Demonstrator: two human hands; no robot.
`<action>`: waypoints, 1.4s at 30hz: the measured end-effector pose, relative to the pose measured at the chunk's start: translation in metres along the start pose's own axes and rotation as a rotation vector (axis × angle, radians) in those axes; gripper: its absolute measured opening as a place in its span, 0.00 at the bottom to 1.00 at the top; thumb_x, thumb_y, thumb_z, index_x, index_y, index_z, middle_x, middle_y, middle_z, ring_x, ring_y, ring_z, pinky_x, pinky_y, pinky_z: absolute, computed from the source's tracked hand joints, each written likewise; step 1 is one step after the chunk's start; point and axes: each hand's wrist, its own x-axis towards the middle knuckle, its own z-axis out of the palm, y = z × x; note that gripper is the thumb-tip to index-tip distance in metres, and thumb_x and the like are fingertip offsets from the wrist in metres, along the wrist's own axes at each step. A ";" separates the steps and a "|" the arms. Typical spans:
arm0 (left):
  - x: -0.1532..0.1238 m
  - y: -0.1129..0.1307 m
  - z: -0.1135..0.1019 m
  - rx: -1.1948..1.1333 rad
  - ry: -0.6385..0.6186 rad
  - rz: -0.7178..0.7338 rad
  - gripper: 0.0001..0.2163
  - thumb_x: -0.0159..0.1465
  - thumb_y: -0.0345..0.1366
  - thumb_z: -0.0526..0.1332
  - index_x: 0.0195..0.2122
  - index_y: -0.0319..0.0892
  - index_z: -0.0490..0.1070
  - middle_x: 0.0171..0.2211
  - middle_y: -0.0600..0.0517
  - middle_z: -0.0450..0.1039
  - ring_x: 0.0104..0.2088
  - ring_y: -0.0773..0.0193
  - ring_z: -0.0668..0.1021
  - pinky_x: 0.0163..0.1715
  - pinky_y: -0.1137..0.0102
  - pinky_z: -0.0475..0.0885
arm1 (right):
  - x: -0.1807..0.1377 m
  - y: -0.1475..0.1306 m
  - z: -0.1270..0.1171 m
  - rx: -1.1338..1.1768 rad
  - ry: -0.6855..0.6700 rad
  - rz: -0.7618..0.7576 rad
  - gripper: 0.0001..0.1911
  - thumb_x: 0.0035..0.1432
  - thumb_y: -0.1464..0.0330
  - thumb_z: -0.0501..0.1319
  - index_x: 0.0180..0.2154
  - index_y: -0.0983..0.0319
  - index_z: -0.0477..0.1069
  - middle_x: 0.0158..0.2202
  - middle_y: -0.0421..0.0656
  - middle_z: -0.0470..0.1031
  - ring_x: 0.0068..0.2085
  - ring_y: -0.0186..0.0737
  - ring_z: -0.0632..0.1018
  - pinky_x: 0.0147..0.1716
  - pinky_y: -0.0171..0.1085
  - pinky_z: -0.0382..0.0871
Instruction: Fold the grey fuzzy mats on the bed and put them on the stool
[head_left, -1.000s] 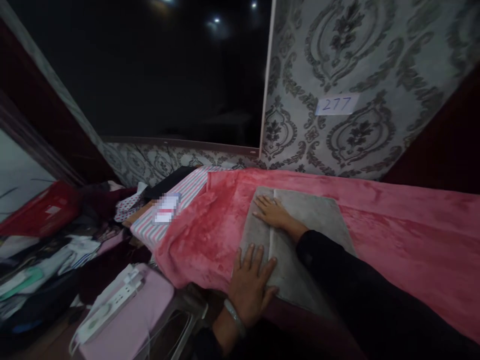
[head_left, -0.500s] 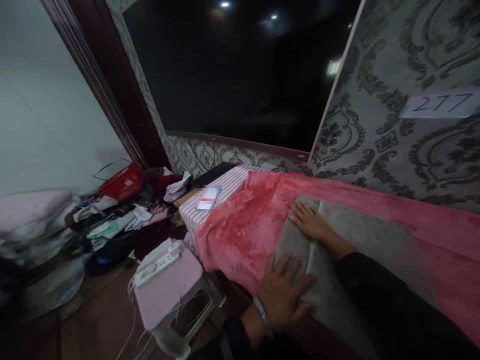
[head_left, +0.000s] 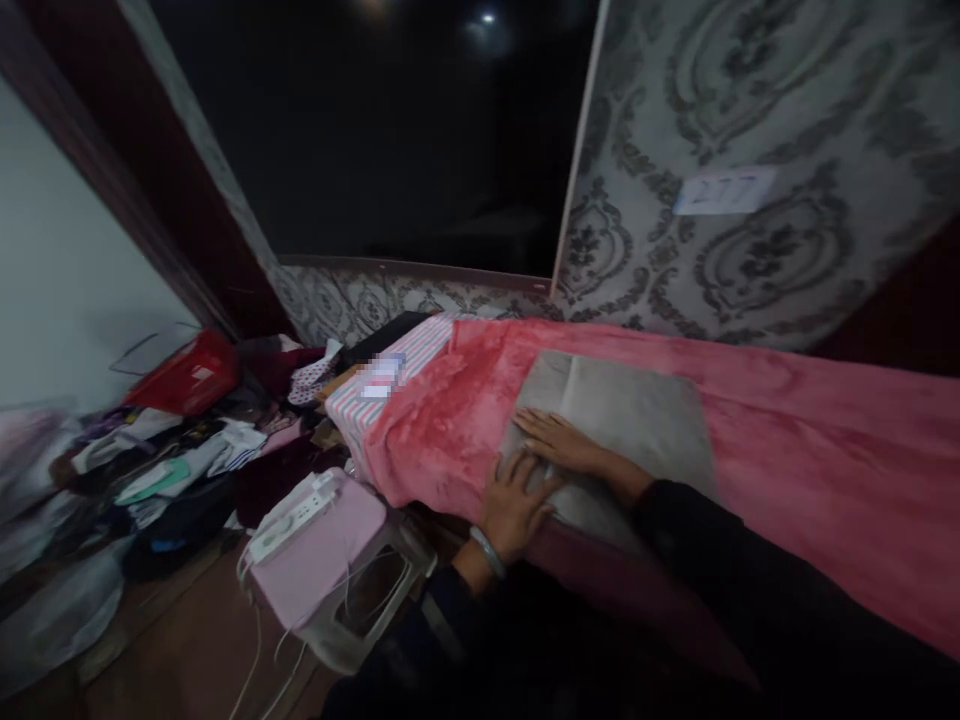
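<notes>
A flat grey piece of soft fabric (head_left: 645,410) lies on a pink plush blanket (head_left: 810,470), with a crease or seam running near its left end. My left hand (head_left: 516,508), with a bracelet at the wrist, rests with spread fingers on the fabric's near left corner. Just beyond it, my right hand (head_left: 561,442) lies flat across the left part of the same fabric, fingers stretched toward its left edge. The two hands are close together, and neither grips anything. Whether the fabric is folded or a cover, I cannot tell.
A pink stool (head_left: 330,550) with a white power strip (head_left: 292,517) and trailing cords stands at the left. Behind it are heaped clothes (head_left: 187,465) and a red basket (head_left: 184,375). A large dark screen (head_left: 390,140) hangs above the striped cloth (head_left: 364,405).
My right hand has slid nearer over the grey fabric, closer to my left hand. The view has turned right, so the screen and stool sit further left.
</notes>
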 end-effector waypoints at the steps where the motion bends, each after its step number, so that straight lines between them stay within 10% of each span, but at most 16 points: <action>1: -0.001 0.001 0.000 0.002 0.007 -0.011 0.19 0.69 0.44 0.57 0.61 0.58 0.69 0.65 0.47 0.64 0.66 0.48 0.63 0.63 0.42 0.58 | -0.010 -0.003 -0.003 0.033 -0.003 0.006 0.30 0.73 0.56 0.43 0.72 0.56 0.50 0.72 0.44 0.50 0.72 0.45 0.50 0.68 0.53 0.47; 7: -0.002 -0.001 -0.003 -0.009 0.039 -0.001 0.20 0.71 0.36 0.52 0.61 0.58 0.70 0.66 0.48 0.64 0.68 0.49 0.62 0.65 0.43 0.55 | -0.111 0.002 -0.013 0.041 0.137 0.240 0.32 0.71 0.50 0.46 0.71 0.55 0.53 0.73 0.44 0.49 0.72 0.48 0.50 0.69 0.53 0.47; 15: 0.001 0.009 -0.019 -0.043 0.070 0.067 0.19 0.68 0.41 0.55 0.59 0.49 0.71 0.68 0.49 0.61 0.69 0.45 0.59 0.66 0.40 0.51 | -0.237 0.007 0.036 0.087 0.528 0.673 0.34 0.70 0.53 0.44 0.71 0.61 0.52 0.71 0.51 0.54 0.70 0.51 0.58 0.67 0.55 0.55; 21: 0.042 0.042 -0.038 -0.074 0.012 0.202 0.21 0.71 0.37 0.49 0.64 0.44 0.66 0.67 0.46 0.64 0.69 0.53 0.60 0.68 0.47 0.53 | -0.226 -0.019 0.036 0.043 0.603 0.701 0.31 0.71 0.53 0.45 0.70 0.55 0.55 0.72 0.47 0.50 0.71 0.53 0.52 0.66 0.60 0.53; 26: 0.059 0.066 -0.012 -0.008 -0.152 0.293 0.26 0.68 0.45 0.56 0.67 0.46 0.61 0.71 0.43 0.53 0.71 0.44 0.56 0.67 0.42 0.54 | -0.215 -0.041 0.034 -0.071 0.446 0.513 0.29 0.71 0.58 0.51 0.70 0.50 0.55 0.73 0.43 0.48 0.72 0.52 0.50 0.66 0.60 0.52; 33: 0.058 0.040 -0.016 -0.098 -0.326 0.320 0.25 0.70 0.47 0.54 0.67 0.48 0.62 0.70 0.44 0.57 0.70 0.45 0.57 0.66 0.44 0.58 | -0.221 -0.051 0.038 -0.083 0.509 0.516 0.26 0.71 0.60 0.52 0.68 0.53 0.60 0.70 0.47 0.55 0.70 0.52 0.55 0.66 0.60 0.54; 38: 0.130 0.043 -0.035 -0.302 -0.477 0.496 0.27 0.74 0.49 0.41 0.68 0.43 0.59 0.68 0.46 0.62 0.68 0.61 0.63 0.67 0.59 0.60 | -0.209 -0.035 0.011 -0.073 0.504 0.487 0.26 0.72 0.58 0.50 0.67 0.58 0.63 0.68 0.51 0.60 0.69 0.53 0.60 0.66 0.60 0.53; 42: 0.199 0.078 -0.004 -0.193 -0.532 0.548 0.27 0.72 0.48 0.47 0.69 0.40 0.58 0.70 0.42 0.57 0.70 0.55 0.60 0.67 0.52 0.57 | -0.194 -0.033 0.012 -0.135 0.436 0.447 0.31 0.69 0.55 0.56 0.69 0.58 0.58 0.71 0.52 0.51 0.71 0.56 0.53 0.66 0.60 0.54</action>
